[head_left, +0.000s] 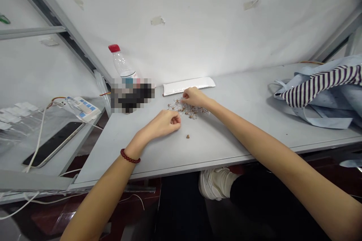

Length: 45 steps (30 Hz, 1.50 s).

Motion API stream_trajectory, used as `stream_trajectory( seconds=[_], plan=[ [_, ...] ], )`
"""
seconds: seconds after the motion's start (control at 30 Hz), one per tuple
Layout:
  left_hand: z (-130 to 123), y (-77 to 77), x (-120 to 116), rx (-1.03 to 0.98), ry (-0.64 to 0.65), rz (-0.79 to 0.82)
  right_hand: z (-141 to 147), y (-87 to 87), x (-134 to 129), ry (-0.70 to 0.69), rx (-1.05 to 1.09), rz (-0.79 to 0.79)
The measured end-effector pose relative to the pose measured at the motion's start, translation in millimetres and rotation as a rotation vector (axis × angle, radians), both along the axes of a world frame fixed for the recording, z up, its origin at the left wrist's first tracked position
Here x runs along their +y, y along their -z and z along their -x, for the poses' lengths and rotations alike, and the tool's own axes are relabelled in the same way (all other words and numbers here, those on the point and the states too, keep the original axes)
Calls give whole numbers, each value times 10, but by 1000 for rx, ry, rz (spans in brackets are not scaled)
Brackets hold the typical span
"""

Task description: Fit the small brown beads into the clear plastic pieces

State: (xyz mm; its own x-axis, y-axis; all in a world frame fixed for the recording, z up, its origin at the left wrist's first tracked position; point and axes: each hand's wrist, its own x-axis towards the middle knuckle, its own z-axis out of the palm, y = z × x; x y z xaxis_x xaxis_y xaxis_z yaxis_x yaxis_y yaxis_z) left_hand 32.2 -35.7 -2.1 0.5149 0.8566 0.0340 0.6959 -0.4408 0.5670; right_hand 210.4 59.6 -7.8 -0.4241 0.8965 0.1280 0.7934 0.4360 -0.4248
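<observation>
A loose heap of small brown pieces in clear plastic wrappers [188, 110] lies on the grey table [215, 141]. My right hand [195, 97] rests at the heap's far edge, its fingertips pinched together among the wrappers. Whether they grip a piece is hidden. My left hand [162, 124] lies just left of the heap and nearer to me, with its fingers curled closed and nothing showing in them. One small brown piece [187, 136] sits apart, below the heap. A dark red bead bracelet [130, 156] circles my left wrist.
A white paper packet [188, 85] lies behind the hands. A red-capped plastic bottle [122, 62] and a pixelated dark object [131, 95] stand at the back left. A striped cloth and blue bag [319, 90] lie right. A phone [53, 144] and power strip [85, 109] sit left, lower.
</observation>
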Motion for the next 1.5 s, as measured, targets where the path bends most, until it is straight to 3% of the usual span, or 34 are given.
stream_trajectory(
  seconds=[0.2,0.33,0.5,0.67,0.87,1.2,1.5],
  plan=[
    [20,66,58,-133,-77,85,37,75,-6,17,22,-23],
    [33,17,84,-202,-151,143,3,136,53,-18,92,-69],
    [52,-84,93,-226,-258,31,-128,60,46,-17,336,-109],
    [51,-71,107,-272,-277,-169,-213,-98,-199,-19,654,105],
    [19,-33,78,-316,-191,-449,-105,-170,-461,-222,901,419],
    [39,73,140,-356,-54,-725,-44,-92,-459,-366,854,478],
    [30,85,120,-315,-3,-736,48,-80,-541,-296,647,447]
  ],
)
